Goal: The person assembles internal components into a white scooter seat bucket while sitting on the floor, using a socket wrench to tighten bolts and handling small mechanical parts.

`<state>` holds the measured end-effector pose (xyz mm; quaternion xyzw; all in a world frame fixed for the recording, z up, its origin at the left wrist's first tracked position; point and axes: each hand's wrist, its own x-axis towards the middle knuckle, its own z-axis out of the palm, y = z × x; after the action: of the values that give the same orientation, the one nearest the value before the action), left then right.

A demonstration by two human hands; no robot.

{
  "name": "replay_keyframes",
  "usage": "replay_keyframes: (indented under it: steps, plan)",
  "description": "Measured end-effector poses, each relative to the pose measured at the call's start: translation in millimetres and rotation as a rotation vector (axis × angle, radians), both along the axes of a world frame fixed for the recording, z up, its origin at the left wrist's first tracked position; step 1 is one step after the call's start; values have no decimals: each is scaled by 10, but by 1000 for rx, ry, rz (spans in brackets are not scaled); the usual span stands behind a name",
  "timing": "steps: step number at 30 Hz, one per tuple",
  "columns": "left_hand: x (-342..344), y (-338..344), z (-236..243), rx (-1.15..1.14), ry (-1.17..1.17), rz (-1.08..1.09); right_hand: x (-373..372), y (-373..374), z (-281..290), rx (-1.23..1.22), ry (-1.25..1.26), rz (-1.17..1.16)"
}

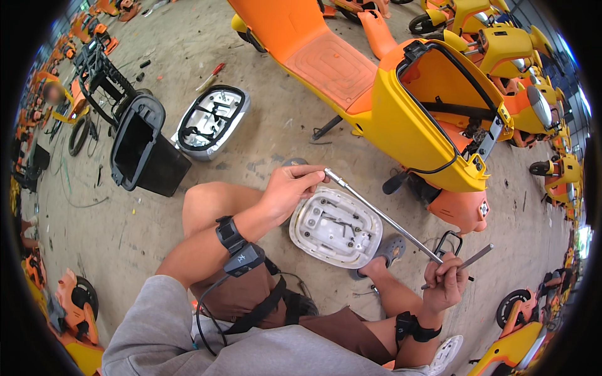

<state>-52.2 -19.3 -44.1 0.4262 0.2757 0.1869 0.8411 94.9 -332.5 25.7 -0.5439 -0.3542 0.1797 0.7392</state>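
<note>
My left hand [291, 191] pinches the socket end of a long silver tool rod [382, 219], which slopes down to my right hand [446, 279]. That hand is closed around the rod's lower end and a second, shorter metal bar [476, 255], which crosses it at an angle. Below the rod, a white oval plastic lid [333, 229] with small loose metal pieces on it lies between my feet. Just beyond my right side stands the yellow and orange scooter body [398, 144], its compartment open toward me.
An open black bin [164, 175], a silver-rimmed lid [227, 125], a bare black frame [100, 81] and a red-handled tool [219, 70] are at the left. More scooters [509, 53] line the back and right. A black metal loop [450, 238] lies beside my right hand.
</note>
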Motion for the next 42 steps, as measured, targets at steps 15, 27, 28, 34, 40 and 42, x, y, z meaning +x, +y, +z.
replay_keyframes:
  steps: [15,27,28,34,40,42]
  plan:
    - [-9,-43,25,-244,32,-46,-8,75,-26,-70,237,-73]
    - [-3,-12,29,-118,1,-8,115,38,-365,-5,1016,-196]
    - [21,-34,49,-127,-10,18,132,25,-391,3,1033,-178]
    - [68,-8,-78,-239,-48,-30,125,9,-369,-53,969,-164]
    - [87,-70,-218,-343,73,-145,48,-168,-103,-148,183,22]
    - [98,-93,-297,-306,92,-204,-35,-131,4,-171,-15,11]
